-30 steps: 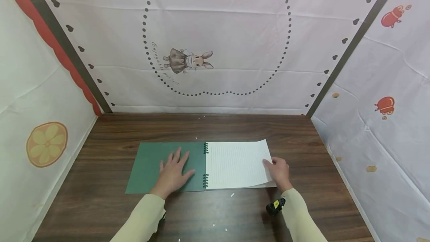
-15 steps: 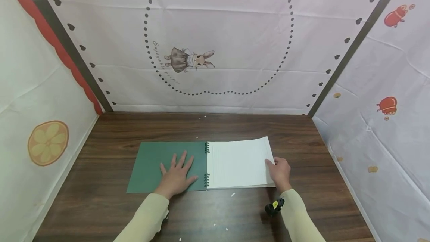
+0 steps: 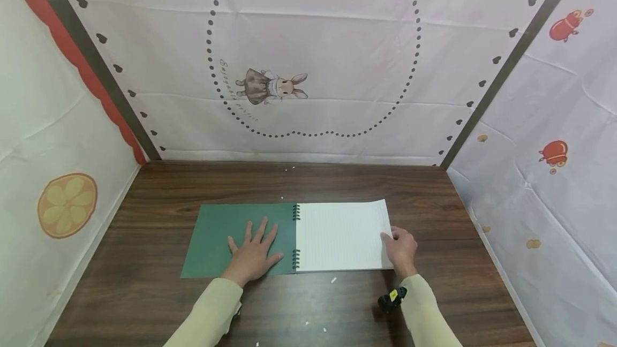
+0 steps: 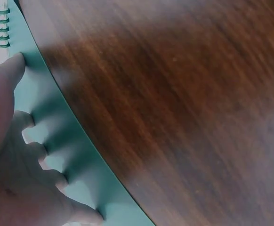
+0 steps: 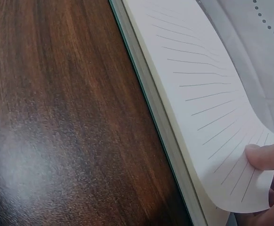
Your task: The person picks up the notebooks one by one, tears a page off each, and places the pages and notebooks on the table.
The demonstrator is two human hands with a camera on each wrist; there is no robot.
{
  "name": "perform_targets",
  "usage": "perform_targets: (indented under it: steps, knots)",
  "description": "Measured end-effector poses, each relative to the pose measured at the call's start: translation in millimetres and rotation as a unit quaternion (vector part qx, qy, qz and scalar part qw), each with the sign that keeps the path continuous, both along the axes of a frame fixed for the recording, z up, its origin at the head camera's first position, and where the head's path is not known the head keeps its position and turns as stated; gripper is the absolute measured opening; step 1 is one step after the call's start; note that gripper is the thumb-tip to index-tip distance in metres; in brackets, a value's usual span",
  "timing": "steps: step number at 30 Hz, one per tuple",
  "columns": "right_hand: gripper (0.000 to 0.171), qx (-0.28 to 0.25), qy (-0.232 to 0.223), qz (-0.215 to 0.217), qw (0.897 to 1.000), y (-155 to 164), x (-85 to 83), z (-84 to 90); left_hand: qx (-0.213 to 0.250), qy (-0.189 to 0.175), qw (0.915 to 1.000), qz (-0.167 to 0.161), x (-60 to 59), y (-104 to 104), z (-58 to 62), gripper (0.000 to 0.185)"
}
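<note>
While our left hand (image 3: 253, 253) lies flat with its fingers spread on the green cover (image 3: 217, 240), our right hand (image 3: 401, 250) pinches the outer edge of the top page (image 3: 339, 234) of the notebook (image 3: 294, 238). That notebook lies open near the middle of the wooden table (image 3: 144, 293), the cover folded out to the left and the lined pages to the right, with the green spiral rings (image 3: 295, 211) running down between them.

From the left wrist we see the fingertips (image 4: 19, 61) pressed down on the cover (image 4: 80, 165) close to its near edge, the thumb reaching toward the rings (image 4: 3, 28); the bare table (image 4: 184, 103) fills the rest of that view.

From the right wrist we see the thumb (image 5: 264, 155) on top of the page (image 5: 198, 94) near its lower corner, which curls up a little off the stack of pages (image 5: 174, 141) beneath. We cannot see the fingers under the sheet clearly.

Both our sleeves are pale yellow, and a small black device (image 3: 391, 299) sits at the right wrist. Tiny white scraps (image 3: 333, 279) lie scattered on the table. A printed cloth with a rabbit (image 3: 272, 86) and a dotted line hangs behind the table, with more cloth panels at either side.
</note>
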State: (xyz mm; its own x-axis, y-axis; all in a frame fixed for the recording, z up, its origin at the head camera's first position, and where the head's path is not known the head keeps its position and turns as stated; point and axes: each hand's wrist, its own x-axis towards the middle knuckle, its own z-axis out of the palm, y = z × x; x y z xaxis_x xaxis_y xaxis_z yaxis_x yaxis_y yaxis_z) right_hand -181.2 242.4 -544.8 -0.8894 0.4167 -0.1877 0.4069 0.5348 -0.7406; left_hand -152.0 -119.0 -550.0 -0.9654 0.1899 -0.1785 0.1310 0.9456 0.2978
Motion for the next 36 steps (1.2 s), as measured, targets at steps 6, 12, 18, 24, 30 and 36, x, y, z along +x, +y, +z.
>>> perform_targets:
  steps: [6, 12, 18, 24, 30, 36]
  knots:
    - [0.034, -0.02, -0.016, -0.009, 1.0, 1.7, -0.1, -1.5, -0.003, -0.005, 1.0, -0.003, 0.4, 0.6, 3.7, 0.074]
    - [0.032, -0.046, -0.027, -0.027, 0.998, 2.5, 0.2, -4.8, -0.006, -0.009, 0.9999, -0.004, -0.4, 1.0, 2.7, 0.074]
    - [0.027, -0.069, -0.021, -0.032, 0.997, 3.1, 1.7, -6.4, -0.011, -0.007, 0.9999, -0.003, -0.8, 1.0, 0.3, 0.075]
    - [0.026, -0.077, -0.023, -0.034, 0.996, 4.1, 1.5, -8.6, -0.012, -0.001, 0.9999, -0.005, 0.2, 0.8, 0.6, 0.074]
    - [0.026, -0.076, -0.031, -0.027, 0.996, 4.4, 1.0, -7.6, -0.011, 0.004, 0.9999, -0.005, 1.2, 1.0, 1.7, 0.073]
    - [0.025, -0.075, -0.03, -0.026, 0.996, 4.0, 0.6, -8.4, -0.008, 0.006, 0.9999, -0.005, 1.3, -0.3, 0.6, 0.074]
